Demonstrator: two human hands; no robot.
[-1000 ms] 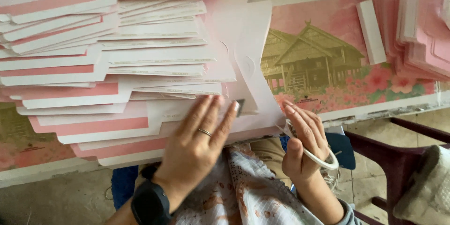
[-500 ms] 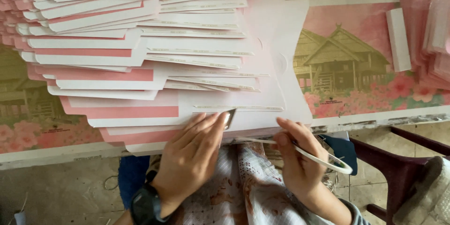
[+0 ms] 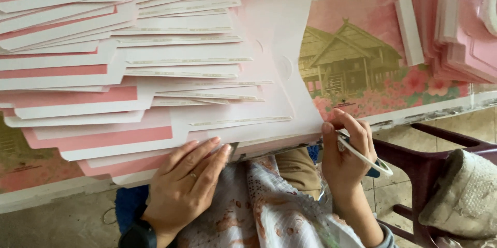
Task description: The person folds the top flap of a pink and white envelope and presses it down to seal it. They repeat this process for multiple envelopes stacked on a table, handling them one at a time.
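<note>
Fingers [image 3: 207, 155] of the left hand [image 3: 184, 188] lie flat, holding nothing, on the pink card sheets [image 3: 155, 139] fanned over the surface [image 3: 445, 108]. Right hand [image 3: 344, 157] curls around a white tool [image 3: 362, 155], pinching the edge. Sheets look light, thin, bendy; best gripped by edges.

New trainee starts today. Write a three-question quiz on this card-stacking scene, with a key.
1. True or false: the right hand holds a slim white tool.
2. Which hand presses on the near edge of the fanned pink-and-white card sheets? A left, B right.
3. What is printed on the pink sheet right of the fan?

Key: 1 true. 2 A, the left hand. 3 A golden house among flowers.
</note>
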